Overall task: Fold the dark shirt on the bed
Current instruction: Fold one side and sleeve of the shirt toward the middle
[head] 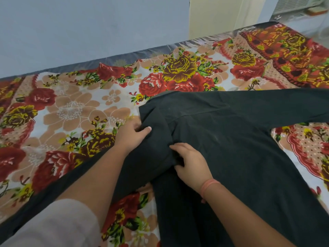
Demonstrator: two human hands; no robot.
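The dark shirt [231,139] lies spread on the bed [71,107], which has a floral sheet. One long sleeve stretches to the right edge of the view, the other runs down to the lower left under my left arm. My left hand [132,133] pinches the cloth at the shirt's left shoulder, thumb on top. My right hand [189,164] grips a bunched fold near the armpit seam, fingers curled into the fabric. A pink band circles my right wrist.
A blue wall [89,29] runs along the bed's far edge. At the top right stand a cream door frame [222,15] and a white appliance [299,6]. Bare floral sheet shows to the left and beyond the shirt.
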